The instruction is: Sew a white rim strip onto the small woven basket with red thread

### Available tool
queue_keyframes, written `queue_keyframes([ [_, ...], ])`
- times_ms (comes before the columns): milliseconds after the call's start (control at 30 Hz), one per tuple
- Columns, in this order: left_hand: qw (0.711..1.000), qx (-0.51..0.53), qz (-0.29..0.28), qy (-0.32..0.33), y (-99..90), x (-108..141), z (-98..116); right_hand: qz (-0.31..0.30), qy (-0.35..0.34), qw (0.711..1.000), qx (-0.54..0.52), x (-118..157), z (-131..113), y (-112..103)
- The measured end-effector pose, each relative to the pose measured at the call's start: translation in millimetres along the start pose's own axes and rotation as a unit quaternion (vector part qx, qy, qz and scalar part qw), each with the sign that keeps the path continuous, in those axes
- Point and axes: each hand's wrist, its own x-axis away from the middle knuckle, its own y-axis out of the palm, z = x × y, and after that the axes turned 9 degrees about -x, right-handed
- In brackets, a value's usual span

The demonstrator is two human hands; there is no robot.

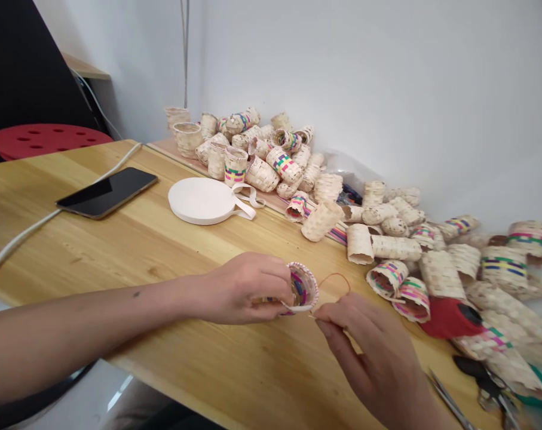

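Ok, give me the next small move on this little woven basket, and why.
Probably pull the thin orange thread snug with the right hand: its fingers pinch the thread, a slack loop stands beside the white-bound rim of the small striped woven basket, and the left hand already grips that basket steady.

The small woven basket (303,288) is pale straw, banded pink, blue and green, with a pink-and-white rim. The orange thread (334,282) crosses above the honey-yellow, wood-grained worktop (176,254).
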Motion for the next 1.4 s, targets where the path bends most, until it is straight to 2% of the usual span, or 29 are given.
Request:
queue_keyframes([
  [100, 1.000, 0.006, -0.005, 0.001, 0.1, 0, -2, 0.030, 0.015, 0.999, 0.034, 7, 5, 6],
  [200, 1.000, 0.002, -0.015, 0.001, -0.8, 1, -3, 0.095, 0.053, 0.992, 0.065, 13, 8, 7],
  [267, 1.000, 0.002, -0.017, -0.002, -1.6, 1, -3, 0.109, 0.050, 0.990, 0.067, 14, 9, 6],
  [467, 0.999, 0.015, -0.032, 0.005, -3.9, 0, -3, 0.038, 0.003, 0.998, 0.040, 6, 11, 5],
  [667, 0.999, 0.010, -0.041, 0.012, -5.2, 1, -4, -0.048, 0.024, 0.998, 0.028, -5, 13, 7],
  [933, 0.999, 0.042, -0.013, 0.001, -3.0, 0, -2, -0.062, 0.053, 0.996, 0.029, -9, 8, 8],
  [1067, 1.000, 0.010, 0.005, -0.024, -0.1, 3, -3, -0.073, 0.069, 0.995, 0.027, -11, 9, 8],
  [1267, 1.000, 0.001, -0.008, 0.003, 1.6, 4, -5, -0.076, 0.075, 0.994, 0.015, -10, 11, 8],
  [1400, 1.000, 0.028, -0.010, -0.008, 0.1, 1, -4, -0.069, 0.078, 0.995, 0.007, -8, 11, 8],
])
